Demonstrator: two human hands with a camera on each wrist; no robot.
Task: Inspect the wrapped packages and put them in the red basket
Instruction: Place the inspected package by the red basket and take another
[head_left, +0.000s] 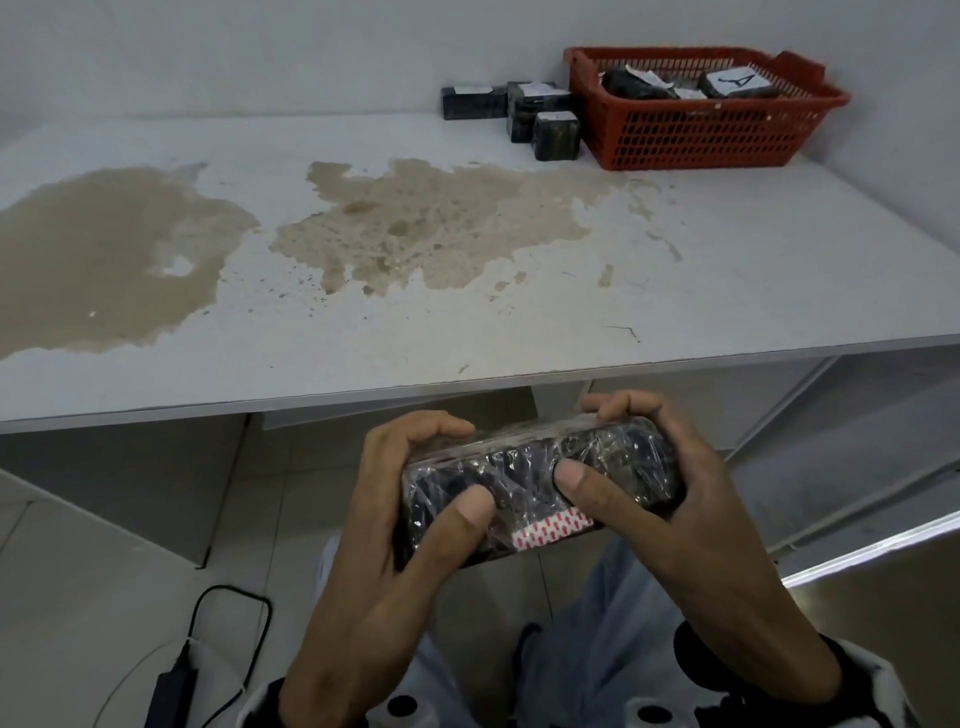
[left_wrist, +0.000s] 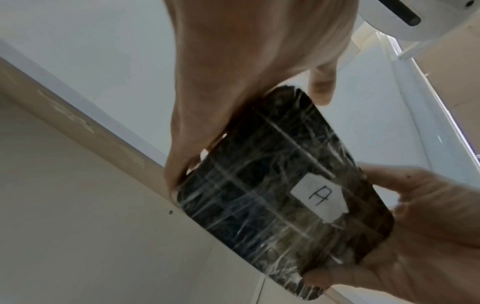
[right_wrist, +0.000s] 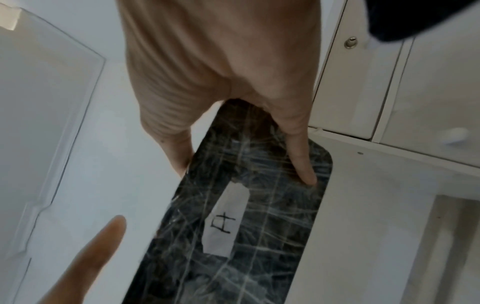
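Note:
I hold one dark package (head_left: 535, 483) wrapped in clear film in front of my lap, below the table's front edge. My left hand (head_left: 410, 499) grips its left end, thumb on the near face. My right hand (head_left: 644, 467) grips the right end the same way. Its underside carries a white label marked "A" (left_wrist: 319, 197), also seen in the right wrist view on the package (right_wrist: 233, 226). The red basket (head_left: 691, 140) stands at the table's far right with several wrapped packages (head_left: 737, 85) inside. Three more packages (head_left: 540, 117) sit just left of it.
The white table (head_left: 727, 270) has large brown stains (head_left: 415, 223) across its middle and left. A black adapter with cables (head_left: 171, 686) lies on the tiled floor at lower left. White cabinets (right_wrist: 415, 82) stand under and right of the table.

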